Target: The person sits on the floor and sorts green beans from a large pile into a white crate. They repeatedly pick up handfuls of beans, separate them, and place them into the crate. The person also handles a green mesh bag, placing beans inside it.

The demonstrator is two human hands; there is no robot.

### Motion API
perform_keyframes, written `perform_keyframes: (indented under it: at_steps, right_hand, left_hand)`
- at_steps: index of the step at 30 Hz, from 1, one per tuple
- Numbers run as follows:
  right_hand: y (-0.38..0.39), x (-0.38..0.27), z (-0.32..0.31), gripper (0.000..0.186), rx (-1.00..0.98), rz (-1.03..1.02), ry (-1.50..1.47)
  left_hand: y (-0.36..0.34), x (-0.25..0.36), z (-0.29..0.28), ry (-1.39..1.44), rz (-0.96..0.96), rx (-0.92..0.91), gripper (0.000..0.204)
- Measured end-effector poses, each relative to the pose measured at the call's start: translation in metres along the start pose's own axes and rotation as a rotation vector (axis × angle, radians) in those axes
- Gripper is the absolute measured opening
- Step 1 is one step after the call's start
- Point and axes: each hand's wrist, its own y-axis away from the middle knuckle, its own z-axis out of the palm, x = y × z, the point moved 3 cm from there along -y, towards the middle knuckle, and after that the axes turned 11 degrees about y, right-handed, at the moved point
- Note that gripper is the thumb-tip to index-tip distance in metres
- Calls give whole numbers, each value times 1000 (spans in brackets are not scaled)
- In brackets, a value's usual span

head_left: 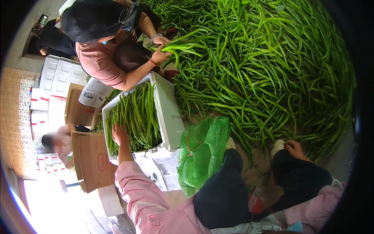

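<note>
Long green peppers [137, 109] lie lengthwise in a white foam box [168, 117]. My left hand [119, 134] is at the box's near left, touching the peppers with fingers apart. My right hand [293, 148] rests low at the right beside my light shoe [277, 146], its fingers curled; whatever they hold, if anything, is hidden. Between my left arm and my dark-trousered leg lies a green mesh sack [200, 156] with red string. Newspaper [156, 167] lies under it and the box. A large heap of loose green peppers [265, 66] spreads ahead and to the right.
A co-worker in pink [97, 62] holds several peppers [181, 47] beyond the box. Another person [58, 142] is at cardboard boxes [89, 160] on the left. A person in black [54, 37] is behind. White foam boxes [58, 78] are stacked along the left.
</note>
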Motion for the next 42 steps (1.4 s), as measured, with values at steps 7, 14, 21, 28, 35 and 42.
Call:
perform_keyframes:
  at_steps: [7,14,21,28,35,42]
  right_hand:
    - [0,-3,-3,16,15,12,24]
    - [4,0,-7,15,8,67,3]
    - [2,-4,-7,14,9,63,2]
    - [-2,2,2,14,29,22,3]
    - [5,-5,-5,15,54,-6,59]
    - [-13,-7,-3,21,8,-51,45]
  left_hand:
    - [-37,42,6,91,184,-159,27]
    - [-63,29,28,79,-19,-192,20]
    - [-51,65,25,-92,-98,-143,19]
    - [-45,41,24,251,136,239,32]
    - [-23,86,18,27,211,-147,38]
    - [-38,22,59,-372,-97,-359,56]
